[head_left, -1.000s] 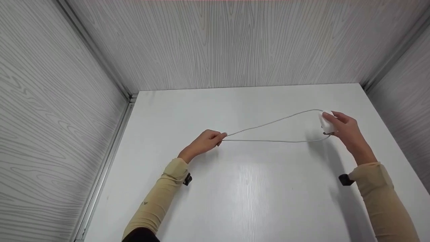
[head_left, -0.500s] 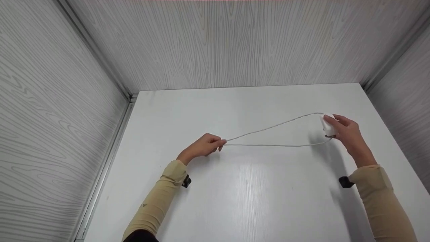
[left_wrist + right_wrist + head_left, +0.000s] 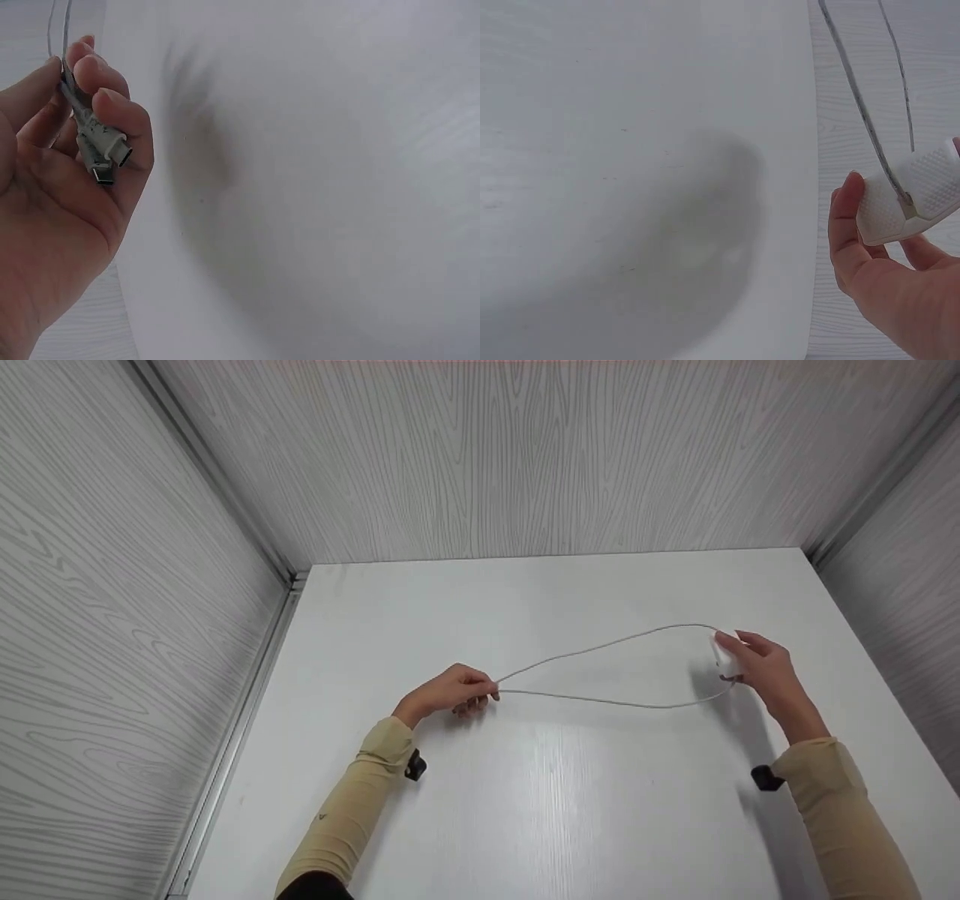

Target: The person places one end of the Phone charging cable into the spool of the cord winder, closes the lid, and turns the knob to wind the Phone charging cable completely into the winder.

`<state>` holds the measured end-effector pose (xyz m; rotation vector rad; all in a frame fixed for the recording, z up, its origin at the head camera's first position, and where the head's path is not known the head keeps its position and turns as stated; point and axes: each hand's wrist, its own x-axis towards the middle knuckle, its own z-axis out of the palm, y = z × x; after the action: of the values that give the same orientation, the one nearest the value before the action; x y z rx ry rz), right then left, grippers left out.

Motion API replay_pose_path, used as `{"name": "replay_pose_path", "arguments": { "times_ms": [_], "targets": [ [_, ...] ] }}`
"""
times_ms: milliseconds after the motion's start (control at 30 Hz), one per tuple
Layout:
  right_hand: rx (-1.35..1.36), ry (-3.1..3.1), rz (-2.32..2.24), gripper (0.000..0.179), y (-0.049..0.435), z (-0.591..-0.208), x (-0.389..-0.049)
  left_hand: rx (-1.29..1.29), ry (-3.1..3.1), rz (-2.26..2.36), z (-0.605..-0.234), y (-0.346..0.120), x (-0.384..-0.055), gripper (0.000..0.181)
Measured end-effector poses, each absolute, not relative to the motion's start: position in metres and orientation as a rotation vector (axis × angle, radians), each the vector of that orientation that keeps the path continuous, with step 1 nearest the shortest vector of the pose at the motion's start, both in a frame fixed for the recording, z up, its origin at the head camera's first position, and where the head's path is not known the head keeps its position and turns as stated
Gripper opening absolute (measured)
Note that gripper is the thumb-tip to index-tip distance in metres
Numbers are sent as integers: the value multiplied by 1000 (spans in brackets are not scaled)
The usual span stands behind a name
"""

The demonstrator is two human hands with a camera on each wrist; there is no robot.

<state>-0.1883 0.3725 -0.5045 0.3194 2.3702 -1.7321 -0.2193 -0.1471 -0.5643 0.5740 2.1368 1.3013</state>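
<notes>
Walled in on the left, far and right by pale wood-grain panels [image 3: 480, 457], with a glossy white desk [image 3: 600, 817] below, streaked by reflected light near the middle. Pinching with the left grip [image 3: 454, 690], narrowed thumb to fingers, two strands of thin grey-white cable [image 3: 652, 706], with two plugs [image 3: 118, 152] lying against the curled fingers. Holding in the right grip [image 3: 761, 669] a white block [image 3: 726, 657], over the right side of the desk. Looks raised off the surface, going by soft shadows [image 3: 720, 217]. Likely at the drawing-out step: strung left to right as a long slim loop, bowed far on one strand, near on the other, so not fully taut. Next, would call for keeping both plugs pinched together, steadying the block and minding slack before letting anything go. Smooth and round along the cable, probably springy enough to curl if freed. Stubby at the plugs, metal-mouthed and oval, USB-C by shape. Rounded and hard-looking at the block, likely plastic, covered in fine raised bumps, notched at one edge where one strand enters; can't tell where the other goes in.
</notes>
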Motion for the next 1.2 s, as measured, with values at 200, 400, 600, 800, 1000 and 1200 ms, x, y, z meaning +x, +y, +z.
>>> {"name": "replay_pose_path", "arguments": {
  "times_ms": [200, 400, 600, 800, 1000, 1200],
  "targets": [
    [356, 2360, -1702, 93, 371, -509, -188, 534, 2136, 1318, -563, -148, -219, 35],
    [359, 2383, -1665, 94, 379, -523, -194, 474, 2167, 1318, -566, -151, -221, 35],
    [371, 2391, -1624, 97, 380, -529, -197, 459, 2260, 1329, -572, -153, -219, 44],
    [356, 2391, -1608, 96, 376, -522, -195, 461, 2394, 1300, -575, -152, -216, 57],
    [349, 2384, -1596, 96, 376, -526, -195, 430, 2397, 1295, -577, -153, -212, 56],
    [349, 2382, -1588, 96, 379, -532, -196, 429, 2415, 1277, -578, -155, -210, 52]
  ]
}}
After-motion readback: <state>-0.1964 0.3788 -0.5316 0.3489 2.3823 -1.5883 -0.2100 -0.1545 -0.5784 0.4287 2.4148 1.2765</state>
